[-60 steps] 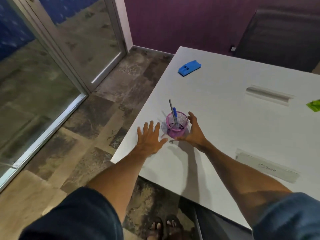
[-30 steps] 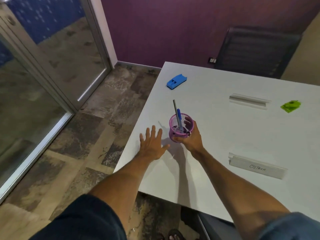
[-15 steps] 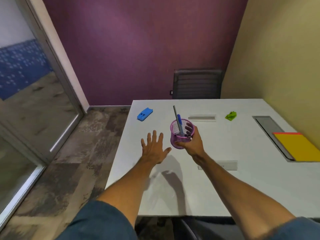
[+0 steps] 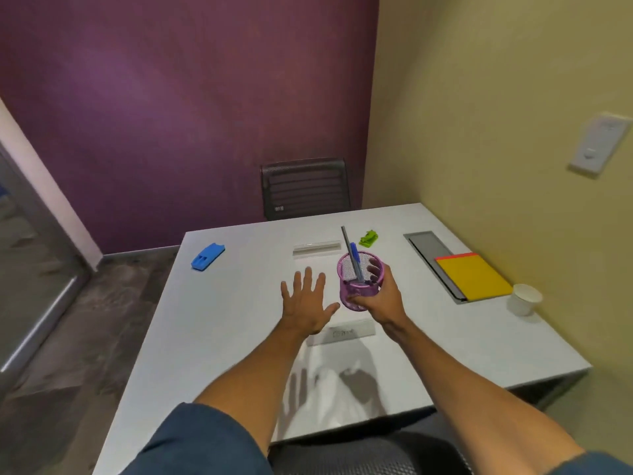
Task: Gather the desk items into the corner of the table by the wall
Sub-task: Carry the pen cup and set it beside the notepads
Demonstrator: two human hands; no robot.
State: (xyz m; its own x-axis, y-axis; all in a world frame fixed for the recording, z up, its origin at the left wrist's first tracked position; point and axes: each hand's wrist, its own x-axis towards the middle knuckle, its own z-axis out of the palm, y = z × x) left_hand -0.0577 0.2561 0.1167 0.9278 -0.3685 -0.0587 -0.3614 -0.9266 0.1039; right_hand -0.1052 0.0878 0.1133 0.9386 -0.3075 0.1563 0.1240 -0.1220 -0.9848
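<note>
Pen cup (image 4: 358,293), pens (image 4: 353,258) standing in it, appears lifted off the counter (image 4: 222,320) in the right hand (image 4: 382,303), whose fingers (image 4: 374,270) wrap its mesh wall. The left hand (image 4: 305,305) hovers just beside it, fingers spread, holding nothing. The step looks like a carry. Next, the cup likely has to go ahead and right of the fingers, to the corner by the yellow wall (image 4: 496,132), and be set down upright.

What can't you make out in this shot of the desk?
Head view, name plate: writing blurred, left end behind the left hand and its wrist.
Head view, pen holder: lower part partly covered by the right hand.
Head view, paper cup: whether anything is inside, too small to tell.
</note>
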